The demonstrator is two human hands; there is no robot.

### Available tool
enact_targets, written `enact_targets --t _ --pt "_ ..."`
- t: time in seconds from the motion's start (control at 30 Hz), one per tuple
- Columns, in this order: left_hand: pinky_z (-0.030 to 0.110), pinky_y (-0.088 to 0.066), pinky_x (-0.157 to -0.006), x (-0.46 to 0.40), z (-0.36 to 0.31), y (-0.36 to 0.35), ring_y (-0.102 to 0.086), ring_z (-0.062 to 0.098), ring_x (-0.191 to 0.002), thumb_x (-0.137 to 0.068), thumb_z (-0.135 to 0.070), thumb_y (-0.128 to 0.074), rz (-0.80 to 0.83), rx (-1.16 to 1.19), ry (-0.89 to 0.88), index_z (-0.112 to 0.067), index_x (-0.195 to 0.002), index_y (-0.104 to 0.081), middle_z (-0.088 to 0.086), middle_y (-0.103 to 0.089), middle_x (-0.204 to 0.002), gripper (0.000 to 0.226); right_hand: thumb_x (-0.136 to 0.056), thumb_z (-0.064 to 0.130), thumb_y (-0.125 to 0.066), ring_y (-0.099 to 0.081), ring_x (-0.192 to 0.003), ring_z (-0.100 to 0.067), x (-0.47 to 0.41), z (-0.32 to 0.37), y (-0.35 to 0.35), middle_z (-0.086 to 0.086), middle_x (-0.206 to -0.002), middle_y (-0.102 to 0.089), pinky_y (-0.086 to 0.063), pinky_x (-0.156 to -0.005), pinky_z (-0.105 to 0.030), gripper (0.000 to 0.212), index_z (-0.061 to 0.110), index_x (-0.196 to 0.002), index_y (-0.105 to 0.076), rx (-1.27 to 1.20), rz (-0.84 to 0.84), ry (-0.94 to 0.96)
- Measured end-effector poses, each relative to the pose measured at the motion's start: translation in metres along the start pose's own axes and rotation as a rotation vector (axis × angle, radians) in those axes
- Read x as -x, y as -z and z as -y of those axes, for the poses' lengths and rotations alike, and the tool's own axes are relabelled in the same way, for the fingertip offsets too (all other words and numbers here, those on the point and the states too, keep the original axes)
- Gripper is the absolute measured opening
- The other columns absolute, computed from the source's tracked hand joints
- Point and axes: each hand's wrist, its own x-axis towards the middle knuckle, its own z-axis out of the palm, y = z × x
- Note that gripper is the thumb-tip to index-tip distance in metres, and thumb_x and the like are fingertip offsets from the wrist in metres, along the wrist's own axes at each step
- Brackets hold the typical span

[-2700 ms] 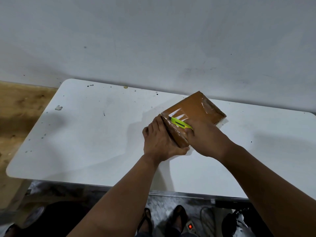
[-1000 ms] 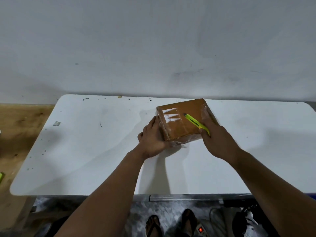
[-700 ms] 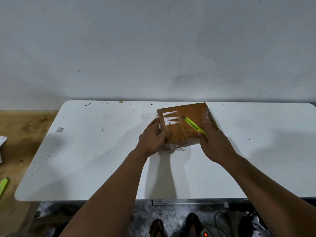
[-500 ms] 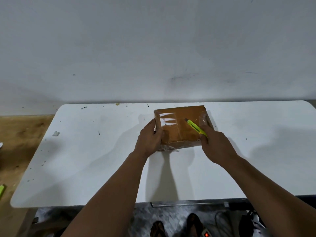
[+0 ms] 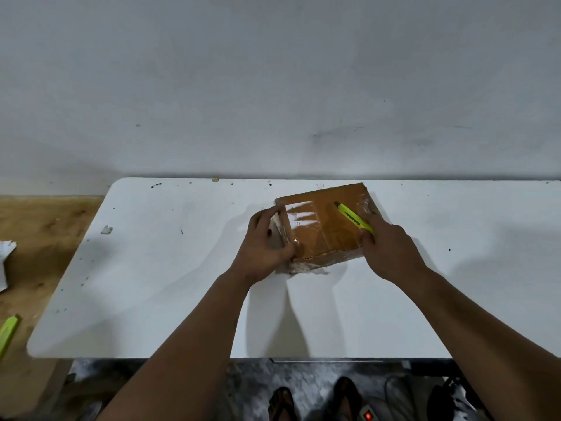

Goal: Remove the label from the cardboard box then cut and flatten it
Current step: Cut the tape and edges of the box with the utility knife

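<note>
A brown cardboard box (image 5: 324, 226), wrapped in clear tape, lies flat on the white table (image 5: 170, 268) near the wall. White scraps of the label (image 5: 300, 212) still cling to its top near the left edge. My left hand (image 5: 262, 247) grips the box's left side, thumb on its near corner. My right hand (image 5: 390, 247) holds a yellow-green utility knife (image 5: 352, 218) and rests at the box's right near corner. The knife lies slanted across the top, its tip toward the middle of the box.
The table backs onto a grey wall. A small white scrap (image 5: 106, 230) lies on the table's left part. On the wooden floor at left are torn paper (image 5: 6, 259) and a green object (image 5: 7, 332). My feet and a power strip (image 5: 367, 416) show below the table's front edge.
The box has turned from a diagonal, tilted position to lying flat and square to me. My right hand moved from the near left edge to the right corner with the knife.
</note>
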Motion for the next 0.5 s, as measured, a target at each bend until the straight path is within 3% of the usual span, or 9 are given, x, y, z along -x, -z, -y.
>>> enact_targets --t 0.13,0.27,0.33,0.4,0.5 --pt "0.048 -0.039 -0.115 -0.001 0.005 0.002 -0.024 0.009 -0.149 -0.061 -0.067 -0.083 0.029 -0.061 -0.044 -0.048 -0.150 -0.026 -0.016 -0.023 -0.161 0.108 -0.100 0.029 -0.042 -0.063 -0.088 -0.037 0.001 0.011 0.001 -0.013 -0.101 -0.069 -0.047 -0.071 -0.037 0.045 0.023 -0.145 -0.041 0.096 -0.062 -0.005" --pt "0.049 -0.033 -0.118 0.000 0.001 0.007 -0.015 0.012 -0.153 -0.049 -0.072 -0.087 0.124 -0.101 -0.035 -0.053 -0.150 -0.021 -0.020 -0.002 -0.167 0.123 -0.097 0.030 -0.043 -0.056 -0.073 -0.026 0.002 0.035 0.002 0.002 -0.076 -0.059 -0.045 -0.067 -0.034 0.019 0.023 -0.103 -0.060 -0.033 -0.043 0.084" --pt "0.042 -0.029 -0.121 0.001 -0.002 0.007 -0.019 0.011 -0.152 -0.047 -0.063 -0.093 0.158 -0.114 -0.065 -0.043 -0.156 -0.016 -0.012 -0.012 -0.167 0.134 -0.097 0.029 -0.044 -0.057 -0.063 -0.020 0.002 0.048 0.001 0.005 -0.065 -0.056 -0.049 -0.062 -0.034 0.021 0.026 -0.104 -0.063 -0.091 0.062 0.112" --pt "0.036 -0.029 -0.121 0.000 -0.002 0.006 -0.028 0.009 -0.148 -0.047 -0.051 -0.098 0.179 -0.104 -0.089 -0.036 -0.159 -0.010 -0.012 -0.028 -0.162 0.142 -0.097 0.027 -0.044 -0.056 -0.059 -0.017 0.003 0.058 -0.001 0.007 -0.066 -0.055 -0.043 -0.055 -0.028 0.028 0.029 -0.118 -0.063 -0.142 0.155 0.096" --pt "0.038 -0.034 -0.119 -0.001 0.003 0.003 -0.034 0.006 -0.145 -0.046 -0.047 -0.099 0.160 -0.072 -0.101 -0.035 -0.158 -0.011 -0.015 -0.036 -0.157 0.143 -0.097 0.026 -0.044 -0.053 -0.059 -0.013 0.003 0.063 -0.005 0.009 -0.068 -0.053 -0.036 -0.052 -0.025 0.031 0.032 -0.123 -0.060 -0.154 0.202 0.087"
